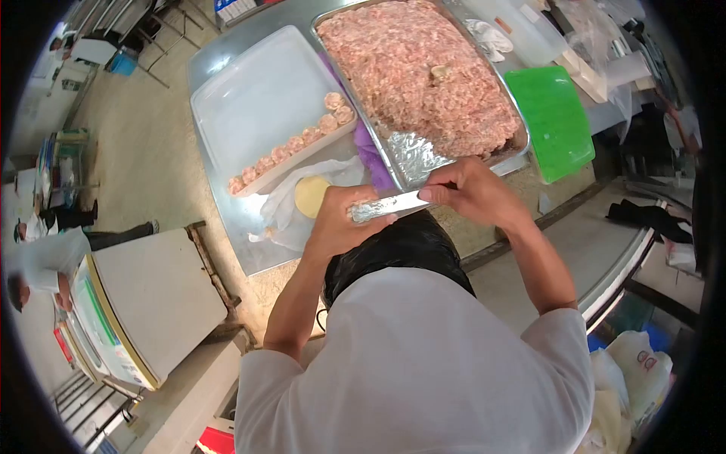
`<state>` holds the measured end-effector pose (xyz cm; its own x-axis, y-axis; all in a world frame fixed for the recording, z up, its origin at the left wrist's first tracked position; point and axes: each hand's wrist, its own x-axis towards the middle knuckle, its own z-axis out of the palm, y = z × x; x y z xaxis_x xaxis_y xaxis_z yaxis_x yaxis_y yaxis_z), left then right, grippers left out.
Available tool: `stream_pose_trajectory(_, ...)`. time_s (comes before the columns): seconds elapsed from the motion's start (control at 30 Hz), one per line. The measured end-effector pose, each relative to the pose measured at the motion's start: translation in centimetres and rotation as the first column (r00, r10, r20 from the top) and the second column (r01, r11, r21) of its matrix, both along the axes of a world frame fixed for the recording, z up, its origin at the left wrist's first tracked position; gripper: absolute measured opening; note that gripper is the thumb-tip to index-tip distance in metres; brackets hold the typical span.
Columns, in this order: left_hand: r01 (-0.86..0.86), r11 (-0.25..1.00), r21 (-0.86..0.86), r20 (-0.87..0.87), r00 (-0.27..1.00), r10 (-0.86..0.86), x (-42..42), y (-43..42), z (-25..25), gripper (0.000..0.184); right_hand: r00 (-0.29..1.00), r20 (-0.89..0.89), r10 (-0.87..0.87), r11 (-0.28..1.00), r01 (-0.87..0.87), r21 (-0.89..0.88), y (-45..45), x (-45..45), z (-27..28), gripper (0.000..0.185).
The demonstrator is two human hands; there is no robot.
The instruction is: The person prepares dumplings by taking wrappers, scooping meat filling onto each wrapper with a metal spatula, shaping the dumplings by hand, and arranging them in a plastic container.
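Silver metal blade between my two hands, just past the table's near edge.
My right hand's point(470, 191) grip pinches one end of the flat, smeared metal blade point(389, 205); my left hand point(342, 221) curls around the other, though I can't tell whether it hides anything. Near my left hand, a round yellow wrapper stack point(311, 197) lies on crumpled white sheeting point(281, 219). On the metal table point(255, 253), I see pink minced meat point(423, 72) filling most of a rectangular silver tray point(414, 157).
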<state>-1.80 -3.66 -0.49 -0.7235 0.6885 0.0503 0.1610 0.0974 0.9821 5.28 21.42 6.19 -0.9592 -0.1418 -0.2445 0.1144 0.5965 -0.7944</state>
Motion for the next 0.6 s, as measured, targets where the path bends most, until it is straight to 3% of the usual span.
stream_pose_trajectory(0.07,-0.019,0.998,-0.052,0.031,0.999,0.021,-0.3,-1.1,0.0,0.023,0.993,0.121,-0.012,0.992,0.027,-0.123,2.0,-0.9,-1.8,0.017)
stream_pose_trajectory(0.2,-0.036,0.998,-0.056,0.161,0.986,0.045,-0.7,-2.6,-1.4,0.020,0.963,-0.208,-0.173,0.979,0.191,0.071,3.5,-2.2,-5.9,0.020)
stream_pose_trajectory(0.3,-0.008,0.998,-0.064,0.150,0.989,0.018,-0.2,-2.0,-1.5,0.019,0.967,-0.186,-0.172,0.881,0.235,0.410,1.4,-3.7,-9.2,0.021)
stream_pose_trajectory(0.4,-0.014,0.999,-0.048,0.159,0.987,0.021,0.0,-1.7,-1.3,0.019,0.970,-0.112,-0.214,0.832,0.241,0.499,-0.4,-5.0,-10.1,0.021)
stream_pose_trajectory(0.5,-0.071,0.996,-0.048,0.182,0.980,0.079,-0.2,-2.6,-1.5,0.018,0.962,-0.208,-0.179,0.863,0.255,0.437,-0.6,-3.8,-8.9,0.018)
stream_pose_trajectory(0.6,-0.136,0.989,-0.052,0.174,0.974,0.144,-0.5,-3.3,-2.6,0.019,0.964,-0.219,-0.149,0.961,0.193,0.196,1.3,-2.4,-9.0,0.009)
